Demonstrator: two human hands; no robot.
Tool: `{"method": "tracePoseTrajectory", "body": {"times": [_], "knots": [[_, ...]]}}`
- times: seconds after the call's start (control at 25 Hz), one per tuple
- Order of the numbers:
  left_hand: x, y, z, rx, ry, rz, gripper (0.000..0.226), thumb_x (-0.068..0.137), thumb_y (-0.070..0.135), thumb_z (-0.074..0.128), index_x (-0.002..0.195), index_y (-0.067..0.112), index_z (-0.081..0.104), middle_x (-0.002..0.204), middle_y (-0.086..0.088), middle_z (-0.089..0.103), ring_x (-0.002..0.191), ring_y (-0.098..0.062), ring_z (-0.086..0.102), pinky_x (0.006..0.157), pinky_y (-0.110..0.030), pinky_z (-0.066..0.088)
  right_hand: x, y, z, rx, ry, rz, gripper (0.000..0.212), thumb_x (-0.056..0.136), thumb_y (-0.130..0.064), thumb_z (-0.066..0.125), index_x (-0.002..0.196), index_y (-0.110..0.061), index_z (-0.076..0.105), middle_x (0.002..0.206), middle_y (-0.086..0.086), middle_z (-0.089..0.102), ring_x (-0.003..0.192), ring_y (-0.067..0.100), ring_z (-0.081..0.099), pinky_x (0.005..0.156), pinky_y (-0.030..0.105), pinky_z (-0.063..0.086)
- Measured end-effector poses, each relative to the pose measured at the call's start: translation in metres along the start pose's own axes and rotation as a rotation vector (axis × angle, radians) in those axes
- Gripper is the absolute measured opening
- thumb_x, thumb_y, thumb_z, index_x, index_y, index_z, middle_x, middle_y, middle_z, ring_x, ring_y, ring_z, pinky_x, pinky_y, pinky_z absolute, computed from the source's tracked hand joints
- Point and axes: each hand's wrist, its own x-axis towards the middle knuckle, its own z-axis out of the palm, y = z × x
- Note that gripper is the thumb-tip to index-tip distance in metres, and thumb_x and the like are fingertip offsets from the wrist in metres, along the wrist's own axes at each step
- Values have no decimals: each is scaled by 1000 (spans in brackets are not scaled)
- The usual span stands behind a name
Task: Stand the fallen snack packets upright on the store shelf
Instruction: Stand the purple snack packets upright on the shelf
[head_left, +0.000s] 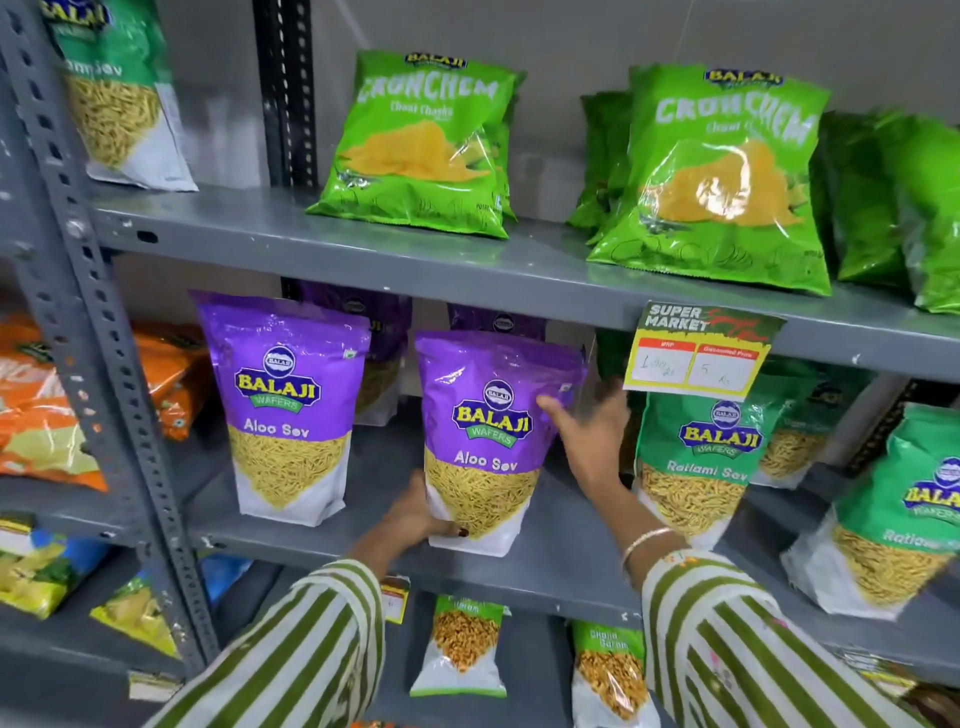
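Aloo Sev packet (485, 441), purple, stands upright on the middle grey shelf (566, 551), just beside a matching purple packet (285, 410) to its left. We grasp its lower left corner with our left hand (415, 514); our right hand (592, 436) rests against its right edge, fingers spread and released. Green Ratlami Sev packets (701, 462) stand to the right.
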Motion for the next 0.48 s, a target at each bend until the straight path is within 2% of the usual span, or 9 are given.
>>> {"method": "tracePoseTrajectory", "body": {"times": [0.08, 0.16, 0.2, 0.32, 0.48], "knots": [[1, -3, 5, 55, 57, -22, 89, 60, 16, 83, 133, 10, 32, 134, -13, 51, 123, -30, 49, 98, -39, 45, -12, 45, 11, 125, -295, 181, 106, 54, -51, 81, 138, -7, 34, 137, 8, 51, 124, 23, 51, 109, 47, 40], [2, -7, 7, 85, 97, -20, 80, 60, 16, 82, 127, 8, 40, 131, -14, 55, 120, -31, 52, 100, -40, 44, -28, 67, 25, 83, -608, 284, 92, 56, -26, 85, 133, -2, 40, 125, 8, 56, 108, 18, 59, 102, 43, 47], [3, -9, 7, 97, 104, -12, 77, 60, 16, 83, 125, 8, 43, 129, -14, 56, 119, -30, 53, 100, -41, 45, -37, 74, 33, 45, -637, 278, 86, 55, -20, 85, 129, -1, 46, 122, 10, 59, 106, 19, 61, 102, 44, 47], [8, -15, 1, 121, 121, -6, 76, 59, 20, 83, 124, 10, 44, 128, -13, 58, 118, -31, 53, 100, -44, 45, -45, 85, 55, -11, -552, 249, 91, 46, -30, 83, 126, -4, 48, 128, 13, 60, 119, 29, 56, 104, 41, 44], [12, -25, -3, 94, 133, -1, 76, 63, 20, 81, 128, 10, 41, 133, -13, 55, 121, -32, 51, 103, -44, 44, -44, 82, 64, -44, -548, 258, 83, 59, -24, 85, 129, -5, 44, 132, 14, 57, 123, 29, 53, 104, 42, 44]]}}
